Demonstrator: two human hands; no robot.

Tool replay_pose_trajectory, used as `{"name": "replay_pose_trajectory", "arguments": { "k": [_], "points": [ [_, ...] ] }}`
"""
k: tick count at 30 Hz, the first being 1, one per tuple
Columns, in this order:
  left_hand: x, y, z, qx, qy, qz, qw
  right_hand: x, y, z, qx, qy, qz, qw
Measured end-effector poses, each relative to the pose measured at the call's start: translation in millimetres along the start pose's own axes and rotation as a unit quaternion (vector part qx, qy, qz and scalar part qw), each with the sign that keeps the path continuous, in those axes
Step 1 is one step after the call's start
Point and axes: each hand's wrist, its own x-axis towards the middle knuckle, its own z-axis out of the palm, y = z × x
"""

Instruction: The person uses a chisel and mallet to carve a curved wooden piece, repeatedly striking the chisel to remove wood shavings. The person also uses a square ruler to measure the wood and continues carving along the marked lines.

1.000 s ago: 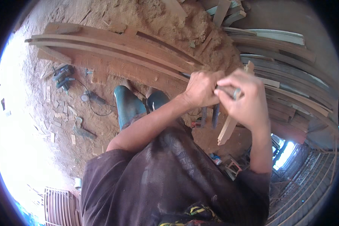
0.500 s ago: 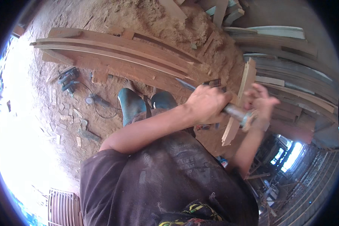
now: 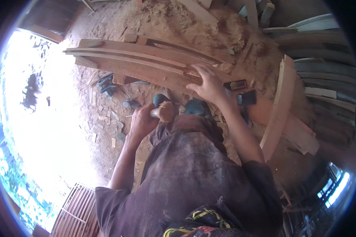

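My left hand (image 3: 141, 123) is closed around a chisel, whose pale handle with a frayed, mushroomed wooden end (image 3: 167, 112) sticks out to the right. Most of its blade is hidden by the hand. Thumb and fingers spread, my right hand (image 3: 210, 85) reaches over the right end of the thin wooden strips (image 3: 146, 59). Whether it touches them I cannot tell. Those strips lie along a broad wooden plank (image 3: 154, 78) in front of my feet.
A blue power tool (image 3: 106, 85) lies at the left among wood offcuts. To my right a curved timber piece (image 3: 280, 102) rests across a wider board (image 3: 294, 134). Stacked boards (image 3: 328, 63) fill the far right. Sawdust covers the ground (image 3: 146, 19).
My left hand has swung from the right side to the left with the chisel. My right hand has moved forward and left, from beside the chisel handle to above the strips.
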Motion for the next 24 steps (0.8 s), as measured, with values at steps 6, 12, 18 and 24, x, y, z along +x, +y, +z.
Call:
{"name": "replay_pose_trajectory", "arguments": {
  "k": [6,12,18,24],
  "points": [
    [-71,-6,32,-0.036,0.17,-0.11,0.979,7,-21,24,-0.008,-0.218,-0.002,0.976],
    [-129,-9,64,-0.074,0.289,-0.201,0.933,-51,0,-17,0.457,-0.143,0.231,0.847],
    [-144,-16,84,-0.071,0.284,-0.226,0.929,-86,71,-9,0.703,-0.193,0.431,0.532],
    [-127,-6,90,-0.115,0.323,-0.19,0.92,-83,74,-22,0.257,-0.141,0.1,0.951]
  ]
}}
